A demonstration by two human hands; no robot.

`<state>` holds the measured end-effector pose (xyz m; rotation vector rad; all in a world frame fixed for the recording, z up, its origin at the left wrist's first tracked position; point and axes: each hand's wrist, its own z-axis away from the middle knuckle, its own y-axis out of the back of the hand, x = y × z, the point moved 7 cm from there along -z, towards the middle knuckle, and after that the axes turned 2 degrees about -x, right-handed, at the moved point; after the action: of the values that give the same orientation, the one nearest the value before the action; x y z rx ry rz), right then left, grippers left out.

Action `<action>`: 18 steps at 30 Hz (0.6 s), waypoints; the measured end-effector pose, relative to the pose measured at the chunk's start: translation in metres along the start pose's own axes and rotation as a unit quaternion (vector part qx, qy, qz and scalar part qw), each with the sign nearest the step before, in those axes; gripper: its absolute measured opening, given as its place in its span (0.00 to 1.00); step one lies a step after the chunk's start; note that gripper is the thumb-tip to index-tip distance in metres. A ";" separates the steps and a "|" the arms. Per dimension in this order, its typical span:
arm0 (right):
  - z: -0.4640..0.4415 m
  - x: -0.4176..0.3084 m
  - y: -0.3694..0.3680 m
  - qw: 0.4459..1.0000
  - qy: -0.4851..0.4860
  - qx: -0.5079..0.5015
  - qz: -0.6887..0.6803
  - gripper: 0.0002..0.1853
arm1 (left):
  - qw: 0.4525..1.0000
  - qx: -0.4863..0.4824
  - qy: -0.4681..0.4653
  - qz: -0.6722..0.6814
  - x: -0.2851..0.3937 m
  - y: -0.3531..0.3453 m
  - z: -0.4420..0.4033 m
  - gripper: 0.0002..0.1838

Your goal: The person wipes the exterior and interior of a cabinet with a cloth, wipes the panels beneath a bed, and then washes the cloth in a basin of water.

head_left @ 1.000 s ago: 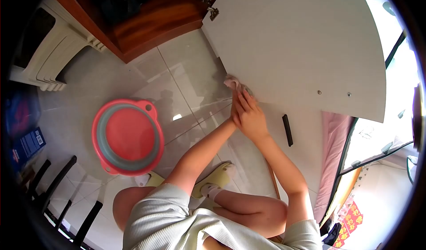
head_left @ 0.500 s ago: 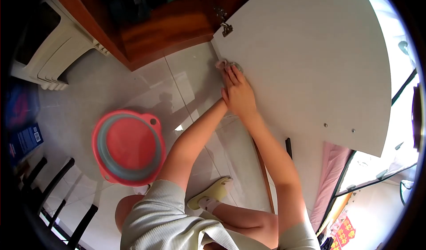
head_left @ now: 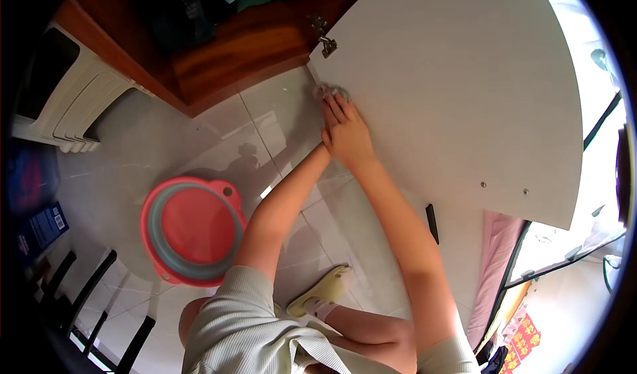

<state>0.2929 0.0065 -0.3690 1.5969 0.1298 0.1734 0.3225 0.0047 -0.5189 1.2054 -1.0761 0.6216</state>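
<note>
My right hand [head_left: 350,136] reaches to the lower hinge-side corner of the white cabinet door [head_left: 458,102]. Its fingers press a crumpled pinkish-grey cloth [head_left: 328,92] against the door's surface near the edge. My left forearm [head_left: 282,208] comes up from the lower left and meets the right wrist. The left hand lies behind the right one, so its fingers are hidden and I cannot see what they hold. Just above the cloth sits a metal hinge [head_left: 328,46] on the door.
A pink and grey basin [head_left: 199,224] stands on the tiled floor to the left. Behind it are a brown wooden cabinet [head_left: 245,78] with items inside and a cream plastic stool [head_left: 86,95]. Black bars [head_left: 93,284] stick up at lower left. A slippered foot [head_left: 322,293] is below my arms.
Both hands and the cloth have shifted slightly up and left in view, still by the door's corner. The whole view has moved a little, with the basin appearing slightly lower.
</note>
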 end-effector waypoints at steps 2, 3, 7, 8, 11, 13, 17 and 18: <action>0.022 0.000 0.005 1.000 0.000 -0.002 -0.010 0.27 | 1.000 -0.007 0.001 0.017 0.002 -0.002 0.014 0.15; 0.034 0.000 0.008 1.000 0.000 -0.003 -0.017 0.27 | 1.000 -0.007 -0.001 0.024 0.006 -0.003 0.020 0.15; 0.076 0.000 0.018 1.000 -0.010 -0.014 -0.025 0.26 | 0.999 -0.017 -0.014 0.048 0.029 -0.003 0.051 0.15; 0.086 0.000 0.021 0.999 -0.015 -0.020 -0.028 0.25 | 0.998 -0.019 -0.017 0.055 0.035 -0.004 0.060 0.15; 0.111 -0.001 0.032 0.999 -0.028 -0.022 -0.031 0.23 | 0.997 -0.026 -0.027 0.073 0.060 -0.002 0.083 0.15; 0.125 -0.001 0.040 0.999 -0.035 -0.003 -0.032 0.21 | 0.995 -0.026 -0.039 0.088 0.075 -0.003 0.097 0.15; 0.148 -0.001 0.055 0.999 -0.033 0.020 -0.033 0.18 | 0.991 -0.028 -0.065 0.109 0.102 0.002 0.123 0.15; 0.154 0.000 0.060 0.998 -0.033 0.035 -0.041 0.18 | 0.990 -0.029 -0.075 0.114 0.111 0.004 0.128 0.15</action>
<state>0.3205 -0.1465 -0.3131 1.6620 0.1509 0.0524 0.3219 -0.1318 -0.4180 1.1007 -1.3635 0.6777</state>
